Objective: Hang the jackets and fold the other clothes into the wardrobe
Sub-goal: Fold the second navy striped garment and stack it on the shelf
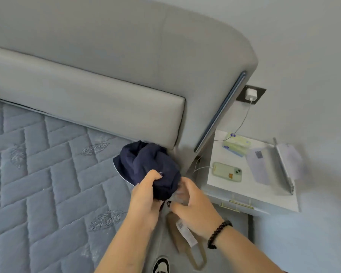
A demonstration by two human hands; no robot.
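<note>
I hold a bunched navy garment point(148, 166) over the quilted mattress's point(47, 174) corner by the padded headboard point(106, 75): left hand point(144, 201) grips its soft folds, right hand point(193, 203) pinches clear crinkly plastic point(180, 195) beneath.

Quilted blue-grey mattress point(47, 174) filling the lower left, padded grey headboard point(106, 75) along its far edge. Beside the bed, a white nightstand point(244, 186) — green phone point(226, 172) near its front left corner, on a cable; tissue pack point(237, 143) at the back left corner. White charger point(250, 94) plugged into a dark wall socket point(261, 91) above. Brown paper bag point(187, 235) and a shoe point(161, 265) on the floor.
</note>
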